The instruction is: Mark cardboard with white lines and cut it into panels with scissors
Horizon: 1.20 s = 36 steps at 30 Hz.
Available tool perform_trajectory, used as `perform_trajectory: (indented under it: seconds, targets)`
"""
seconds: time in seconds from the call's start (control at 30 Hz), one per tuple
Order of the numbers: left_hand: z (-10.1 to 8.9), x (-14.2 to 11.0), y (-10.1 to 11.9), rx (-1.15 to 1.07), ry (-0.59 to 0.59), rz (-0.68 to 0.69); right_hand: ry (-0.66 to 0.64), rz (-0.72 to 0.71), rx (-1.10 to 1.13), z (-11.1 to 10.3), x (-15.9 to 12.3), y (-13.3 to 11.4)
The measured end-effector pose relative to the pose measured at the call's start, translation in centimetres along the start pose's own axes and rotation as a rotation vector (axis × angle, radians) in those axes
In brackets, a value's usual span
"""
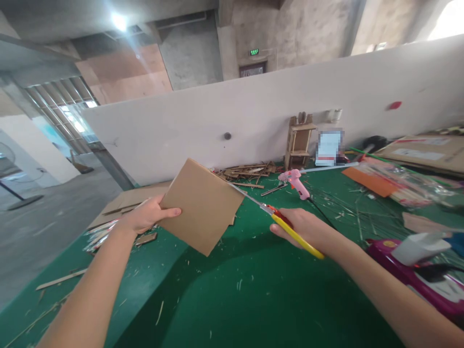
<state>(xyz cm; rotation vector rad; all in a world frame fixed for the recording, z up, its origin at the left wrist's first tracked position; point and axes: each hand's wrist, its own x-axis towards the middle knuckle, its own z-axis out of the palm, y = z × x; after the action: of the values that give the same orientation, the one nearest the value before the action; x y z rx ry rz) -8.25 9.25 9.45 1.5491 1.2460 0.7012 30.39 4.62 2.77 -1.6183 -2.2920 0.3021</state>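
Observation:
My left hand (154,214) pinches the left corner of a brown cardboard piece (203,208), thumb on its near face, and holds it tilted above the green table. My right hand (299,227) grips scissors (293,234) with one yellow and one red handle. Their blades point up and left along the cardboard's upper right edge; whether they are cutting into it I cannot tell. Behind the scissors a pink glue gun (297,183) with a glue stick in its back rests on the table.
Cardboard scraps (250,171) are heaped against the white partition (188,125). A small cardboard shelf (299,140) stands near it. At right lie an orange sheet (368,181), plastic-wrapped sticks and a purple power strip (391,266). More cardboard strips (60,279) lie at left on the green table (232,299).

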Motion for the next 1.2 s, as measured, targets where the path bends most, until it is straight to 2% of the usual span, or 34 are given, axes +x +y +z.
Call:
perform_trajectory:
  seconds: [0.1, 0.23, 0.43, 0.63, 0.77, 1.0, 1.2]
  targets:
    - [0.1, 0.0, 0.0, 0.001, -0.016, 0.002, -0.006, -0.016, 0.005, -0.4, -0.4, -0.7]
    - [0.0, 0.1, 0.0, 0.008, -0.021, 0.011, 0.004, 0.033, 0.006, -0.4, -0.4, -1.3]
    - [-0.1, 0.0, 0.1, 0.015, -0.04, 0.043, 0.075, 0.01, -0.059, 0.0, 0.0, -0.5]
    - [0.4, 0.1, 0.4, 0.125, -0.044, 0.034, 0.038, -0.026, -0.05, -0.5, -0.5, -1.1]
    - [0.5, 0.2, 0.4, 0.199, -0.025, 0.037, 0.053, 0.002, -0.061, -0.4, -0.5, -1.4]
    - [0.2, 0.3, 0.1, 0.139, -0.038, 0.024, 0.103, -0.009, -0.129, -0.1, -0.3, -0.6]
    - [0.7, 0.0, 0.8, 0.214, -0.085, 0.001, 0.062, -0.042, -0.151, -0.3, -0.6, -0.9]
